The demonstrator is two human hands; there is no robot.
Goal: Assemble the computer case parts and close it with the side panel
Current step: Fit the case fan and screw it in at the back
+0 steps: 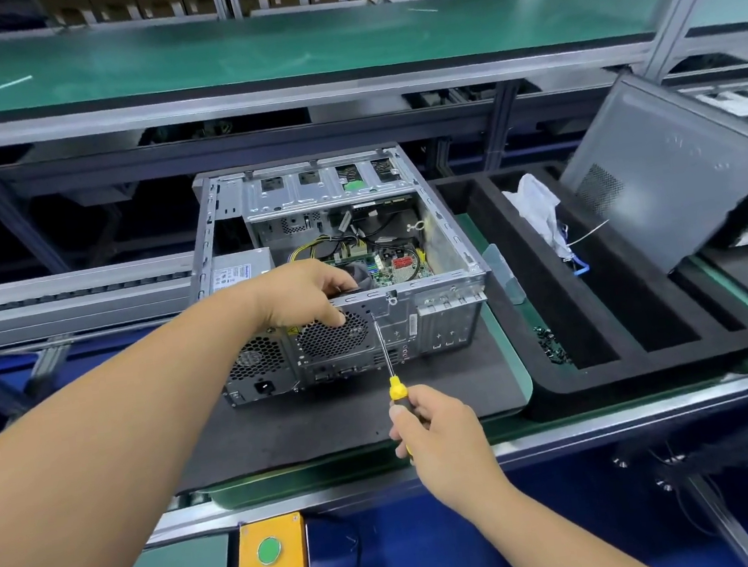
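An open grey computer case (436, 318) lies on its side on a black mat (331, 418), its motherboard and cables showing. My left hand (304, 298) grips the top edge of the case's rear panel above the fan grille, thumb on the grille. My right hand (436, 434) holds a yellow-and-black screwdriver (392, 374) whose tip meets the rear panel near its top edge, right of the fan grille. A grey side panel (658, 176) leans tilted at the right.
A black foam tray (522, 294) with long slots sits right of the mat; it holds a white plastic bag (536, 213) and small dark screws (552, 347). A yellow box with a green button (270, 554) sits below the bench edge. A green shelf (289, 46) spans overhead.
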